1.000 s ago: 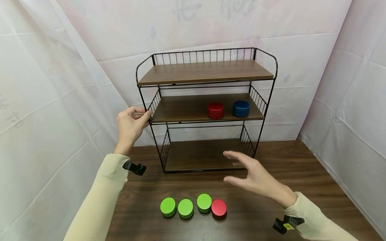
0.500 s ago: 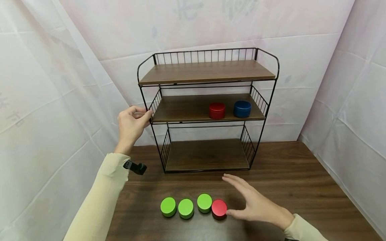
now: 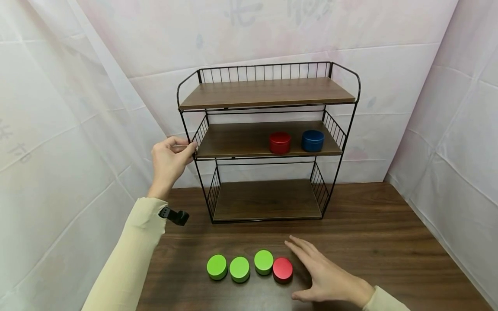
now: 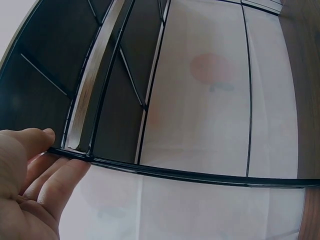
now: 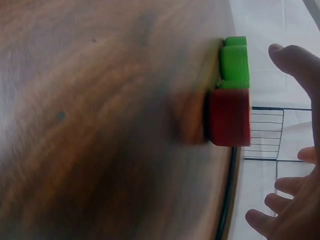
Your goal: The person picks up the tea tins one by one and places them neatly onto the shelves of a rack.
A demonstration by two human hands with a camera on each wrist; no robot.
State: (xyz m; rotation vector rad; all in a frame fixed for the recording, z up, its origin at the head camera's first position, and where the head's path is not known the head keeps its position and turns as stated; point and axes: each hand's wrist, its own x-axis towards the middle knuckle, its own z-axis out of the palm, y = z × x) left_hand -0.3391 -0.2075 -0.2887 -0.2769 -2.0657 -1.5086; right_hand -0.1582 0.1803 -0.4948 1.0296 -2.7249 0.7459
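The red tin [image 3: 282, 270], short, round and upright on the table [image 3: 373, 237], lies just left of my right hand [image 3: 324, 276], opposite the gap between its spread thumb and fingers, which hold nothing. My left hand [image 3: 170, 162], farther away, pinches the side of the rack [image 3: 268, 93].

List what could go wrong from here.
The right hand is open beside the red table tin; closing in, it might nudge the neighbouring green tin, which sits very close.

The left hand grips the side of the rack; a tug could jolt the red shelf tin and blue tin. The middle shelf has no raised front rail, so they might slide off.
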